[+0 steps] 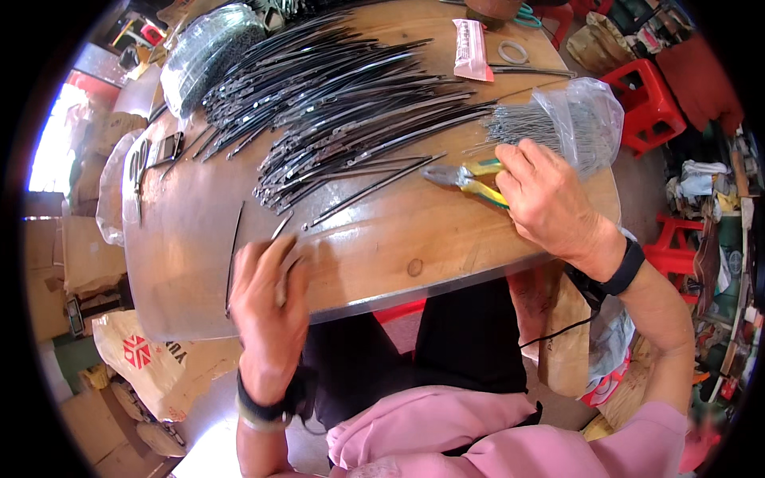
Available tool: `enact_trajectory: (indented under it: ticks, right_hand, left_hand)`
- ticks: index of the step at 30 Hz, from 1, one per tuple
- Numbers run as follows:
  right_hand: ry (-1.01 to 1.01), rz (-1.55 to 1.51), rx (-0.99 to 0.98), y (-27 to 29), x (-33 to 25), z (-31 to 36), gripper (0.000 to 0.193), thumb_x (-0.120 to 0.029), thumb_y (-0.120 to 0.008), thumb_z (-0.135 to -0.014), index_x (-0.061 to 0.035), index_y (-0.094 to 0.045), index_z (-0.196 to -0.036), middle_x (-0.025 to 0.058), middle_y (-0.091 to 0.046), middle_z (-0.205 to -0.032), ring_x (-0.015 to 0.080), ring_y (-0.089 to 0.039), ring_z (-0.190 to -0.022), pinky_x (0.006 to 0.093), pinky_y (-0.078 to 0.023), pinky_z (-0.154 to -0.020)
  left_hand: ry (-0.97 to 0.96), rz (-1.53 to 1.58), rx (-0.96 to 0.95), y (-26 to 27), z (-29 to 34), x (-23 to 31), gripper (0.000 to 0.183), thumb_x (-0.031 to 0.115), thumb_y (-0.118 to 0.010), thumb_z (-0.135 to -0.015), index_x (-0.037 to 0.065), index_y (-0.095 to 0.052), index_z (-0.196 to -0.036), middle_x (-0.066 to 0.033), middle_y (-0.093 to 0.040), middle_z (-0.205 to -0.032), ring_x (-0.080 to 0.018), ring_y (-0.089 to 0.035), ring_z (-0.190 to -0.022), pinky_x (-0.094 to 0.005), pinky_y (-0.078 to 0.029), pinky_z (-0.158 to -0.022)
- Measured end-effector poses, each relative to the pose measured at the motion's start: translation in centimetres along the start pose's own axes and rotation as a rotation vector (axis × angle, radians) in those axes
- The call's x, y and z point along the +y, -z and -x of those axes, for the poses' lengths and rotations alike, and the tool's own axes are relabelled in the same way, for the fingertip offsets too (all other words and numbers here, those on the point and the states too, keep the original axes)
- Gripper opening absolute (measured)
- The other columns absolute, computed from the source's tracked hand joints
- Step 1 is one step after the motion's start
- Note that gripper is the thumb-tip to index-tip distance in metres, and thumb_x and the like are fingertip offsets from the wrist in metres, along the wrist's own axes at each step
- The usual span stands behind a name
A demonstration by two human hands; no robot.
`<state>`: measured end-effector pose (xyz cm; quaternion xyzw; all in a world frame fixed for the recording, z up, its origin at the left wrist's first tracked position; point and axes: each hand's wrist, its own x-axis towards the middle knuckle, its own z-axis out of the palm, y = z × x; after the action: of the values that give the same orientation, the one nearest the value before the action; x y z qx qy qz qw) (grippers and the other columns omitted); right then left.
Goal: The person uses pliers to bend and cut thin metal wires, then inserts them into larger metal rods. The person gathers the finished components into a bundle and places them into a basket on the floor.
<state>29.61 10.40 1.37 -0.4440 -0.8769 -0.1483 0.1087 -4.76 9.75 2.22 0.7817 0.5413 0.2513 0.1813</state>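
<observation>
My right hand (pixel 546 195) is closed around the yellow-and-green handles of a pair of pliers (pixel 464 180), whose metal jaws point left above the table. Its fingertips come close to a bundle of thin silver wires (pixel 518 123), partly inside a clear bag. Near the table's front edge, my left hand (pixel 271 291) is blurred by motion, its fingers bent. Just beyond those fingers shows a short shiny strip end (pixel 282 225); whether I hold it is unclear. A thin black strip (pixel 236 251) lies left of this hand. Beyond both hands spreads a large pile of dark, slender strips (pixel 343 119).
Scissors (pixel 139 167) lie at the table's left, near a clear bag of dark pieces (pixel 211 56). A pink packet (pixel 472 49) and a white ring (pixel 512 52) are at the far right. Red stools (pixel 645 103) stand beyond the right edge; a paper sack (pixel 151 358) is at lower left.
</observation>
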Motion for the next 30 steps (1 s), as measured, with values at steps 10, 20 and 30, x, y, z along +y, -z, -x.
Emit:
enact_trajectory:
  ticks: [10, 20, 30]
  right_hand:
    - [-0.759, -1.168, 0.972, 4.3, -4.3, -1.2, 0.012, 0.005, -0.067, -0.079, 0.002, -0.065, -0.09, 0.0057, -0.063, -0.106, 0.008, -0.059, -0.084, 0.0241, -0.049, -0.07]
    - [-1.265, -1.509, 0.703, 3.8, -6.8, 9.5, 0.015, 0.0, -0.068, -0.084, -0.0006, -0.068, -0.098, 0.0102, -0.062, -0.108, 0.0127, -0.057, -0.086, 0.0255, -0.045, -0.071]
    - [-1.047, -2.476, 0.828, 2.9, -10.5, 8.1, 0.018, -0.009, -0.075, -0.082, -0.0037, -0.065, -0.096, 0.0087, -0.052, -0.112, 0.0175, -0.053, -0.086, 0.0292, -0.043, -0.066]
  left_hand:
    - [-0.212, -0.263, 0.041, -2.6, -3.9, -0.7, 0.008, 0.002, -0.063, -0.082, 0.002, -0.062, -0.09, -0.0122, -0.053, -0.09, -0.0327, -0.055, -0.09, -0.0439, -0.047, -0.076]
    - [0.789, 1.099, 0.066, 0.7, 5.5, 1.7, 0.02, 0.009, -0.055, -0.099, -0.001, -0.061, -0.115, -0.0052, -0.059, -0.074, -0.009, -0.045, -0.043, -0.0206, -0.031, -0.037]
    - [0.781, 1.768, -0.368, -1.8, 6.2, 6.5, 0.036, 0.0, -0.068, -0.084, -0.005, -0.059, -0.118, -0.0113, -0.058, -0.073, -0.014, -0.047, -0.046, -0.0261, -0.036, -0.038]
